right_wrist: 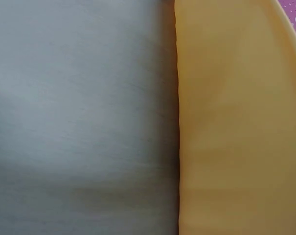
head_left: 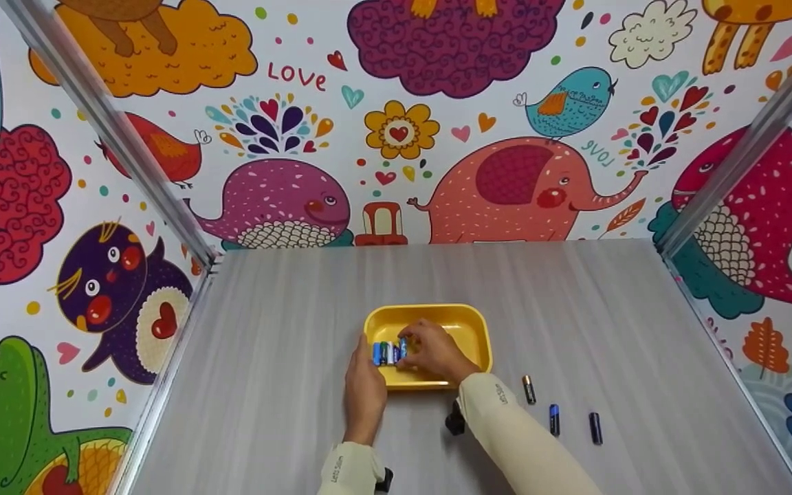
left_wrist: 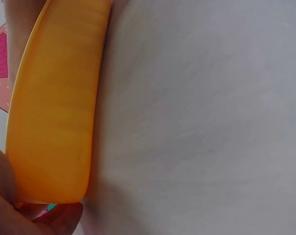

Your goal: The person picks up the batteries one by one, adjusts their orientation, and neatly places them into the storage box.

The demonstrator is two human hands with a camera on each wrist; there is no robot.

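Note:
A yellow plastic tray [head_left: 476, 330] stands on the table. My left hand [head_left: 366, 388] grips its near left corner, and the left wrist view shows fingers [left_wrist: 64, 218] against the orange-looking outer wall. Inside, a row of several small batteries [head_left: 383, 353] lies side by side along the left end. My right hand [head_left: 435, 352] reaches over the near wall into the tray. Its thumb and fingertips pinch a light blue battery [head_left: 403, 346] at the row's right end, partly hidden by the fingers. In the right wrist view only the tray's outer wall [right_wrist: 236, 117] and the tabletop show.
To the right of the tray lie three loose batteries: a black one with a copper end [head_left: 529, 389], a blue and black one [head_left: 554, 419] and a dark one [head_left: 595, 428]. Walls printed with cartoon animals enclose the grey table [head_left: 286, 309], with metal posts [head_left: 183, 220] at its corners.

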